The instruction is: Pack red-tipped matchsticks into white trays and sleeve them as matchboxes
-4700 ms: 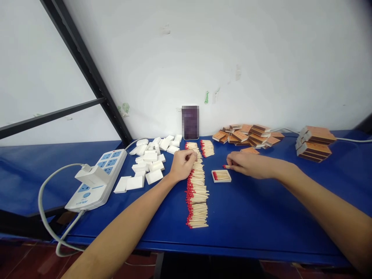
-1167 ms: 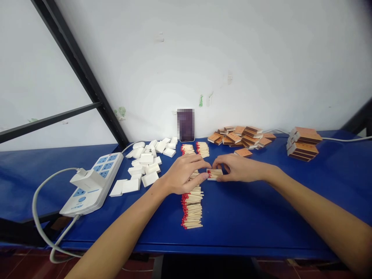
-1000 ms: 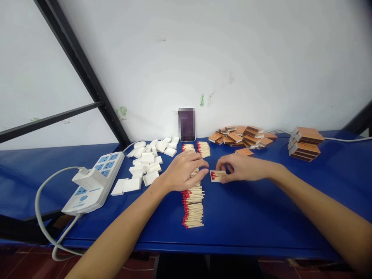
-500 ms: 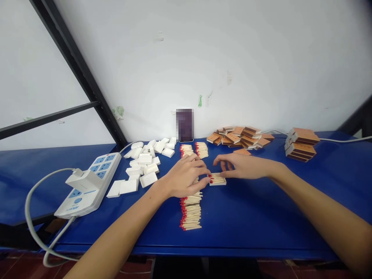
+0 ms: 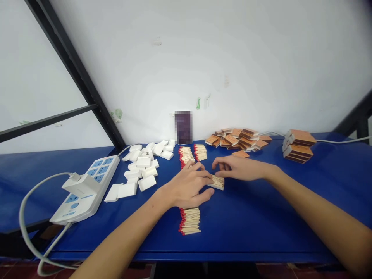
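My left hand lies over a long row of red-tipped matches on the blue table. Its fingertips close on the left end of a small white tray filled with matches. My right hand reaches in from the right with its fingers curled onto the tray's far side. The tray sits slightly tilted between both hands. A second short bunch of matches lies behind the hands, and one orange sleeve lies just behind my right hand.
Several empty white trays lie at the left. A white power strip with a plug and cable is further left. Orange sleeves are heaped at the back, stacked orange boxes at the right. A dark phone leans on the wall.
My right hand left a single match and came to the tray. My left hand slid down the match row to the tray's left end. The tray shifted a little nearer and tilted.
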The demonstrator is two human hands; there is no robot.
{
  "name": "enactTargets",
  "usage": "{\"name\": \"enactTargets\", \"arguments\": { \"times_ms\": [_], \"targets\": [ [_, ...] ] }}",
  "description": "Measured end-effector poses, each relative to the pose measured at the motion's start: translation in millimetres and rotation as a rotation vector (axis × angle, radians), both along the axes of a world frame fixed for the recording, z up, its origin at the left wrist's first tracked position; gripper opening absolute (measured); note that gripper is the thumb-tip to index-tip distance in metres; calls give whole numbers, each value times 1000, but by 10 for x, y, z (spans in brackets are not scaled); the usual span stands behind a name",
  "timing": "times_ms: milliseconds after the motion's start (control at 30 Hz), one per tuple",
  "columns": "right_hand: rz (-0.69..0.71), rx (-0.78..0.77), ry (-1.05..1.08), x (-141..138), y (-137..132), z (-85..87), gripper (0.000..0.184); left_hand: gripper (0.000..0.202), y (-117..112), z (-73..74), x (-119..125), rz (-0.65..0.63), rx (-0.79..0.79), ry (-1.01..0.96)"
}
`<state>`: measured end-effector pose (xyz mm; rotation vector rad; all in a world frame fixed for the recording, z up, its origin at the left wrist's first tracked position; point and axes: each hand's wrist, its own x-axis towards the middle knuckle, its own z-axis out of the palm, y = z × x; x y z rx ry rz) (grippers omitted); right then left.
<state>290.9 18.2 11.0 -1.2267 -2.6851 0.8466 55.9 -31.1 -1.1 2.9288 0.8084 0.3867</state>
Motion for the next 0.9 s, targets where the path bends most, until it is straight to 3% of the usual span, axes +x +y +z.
{"name": "enactTargets", "arguments": {
  "times_ms": [133,233,367,467,567,767,900],
  "targets": [
    [-226,351,-188,198,129,26,20,34,6,-17,4,8,13,-8],
    [-314,411,-382,427,246,-7,28,37,13,-32,9,34,31,-23],
    [-361,324,-479,575,327,-64,50,36,17,-35,22,32,14,12],
    [-343,263,-421,525,294,-33,42,35,14,-13,28,30,-5,22],
    [-235,180,-321,416,195,43,35,36,8,10,31,35,-20,26],
    [7,-74,-210,178,6,71,41,36,-22,12,44,45,-22,46],
    [22,-154,-178,87,-34,50,39,36,-51,18,46,59,-31,59]
  ]
}}
